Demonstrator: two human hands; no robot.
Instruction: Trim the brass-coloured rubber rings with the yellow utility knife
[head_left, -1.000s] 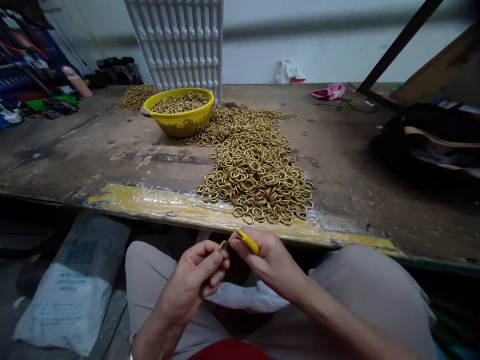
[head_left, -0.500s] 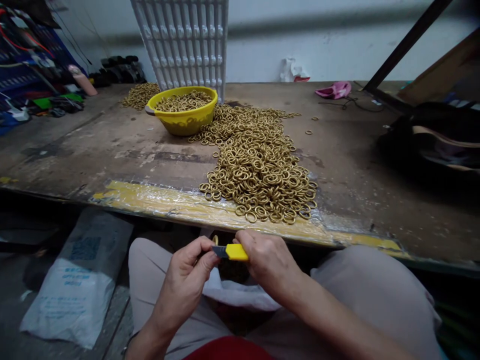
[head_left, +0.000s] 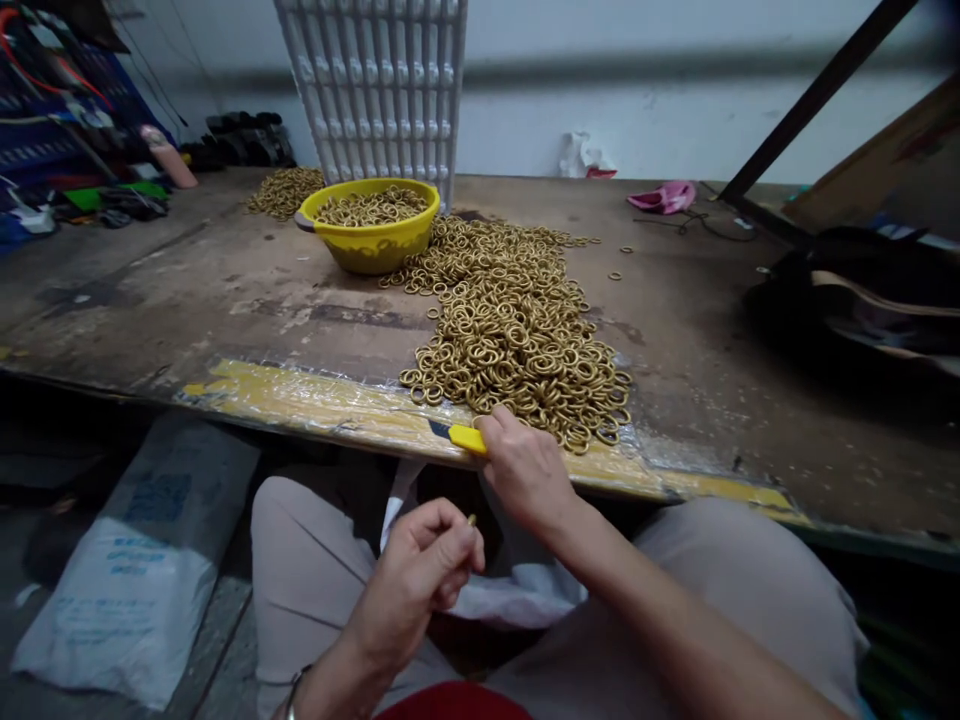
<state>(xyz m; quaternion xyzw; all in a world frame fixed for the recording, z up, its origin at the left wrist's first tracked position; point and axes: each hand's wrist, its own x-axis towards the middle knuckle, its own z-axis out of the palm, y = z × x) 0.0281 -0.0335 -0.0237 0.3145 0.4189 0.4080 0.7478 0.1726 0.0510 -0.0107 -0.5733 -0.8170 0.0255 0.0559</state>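
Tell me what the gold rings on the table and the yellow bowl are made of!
The gold rings look like satiny metal, maybe brass, because of their dull golden sheen. The yellow bowl is probably smooth plastic: it's brightly coloured, with a rounded, moulded-looking rim.

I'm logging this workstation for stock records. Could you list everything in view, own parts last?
Bench: one, brown, middle
Tape: uncounted, yellow, bench's front edge
Ring pile: uncountable, brass-coloured, centre
Bowl: one, yellow, behind-left of pile, holding rings
Smaller heap: uncounted, brass-coloured, left of bowl
Ribbed panel: one, grey, behind bowl
Wall: one, pale, back
Bottle: one, pink, back left
Clutter: uncounted, mixed, far left
Cloth: one, pink, back right
Bar: one, dark, right
Sack: one, white, floor left
Knife: one, yellow handle, right hand
Held ring: one, brass-coloured, mostly hidden, left hand
Trouser legs: two, beige, bottom
Hands: two, bare, front centre
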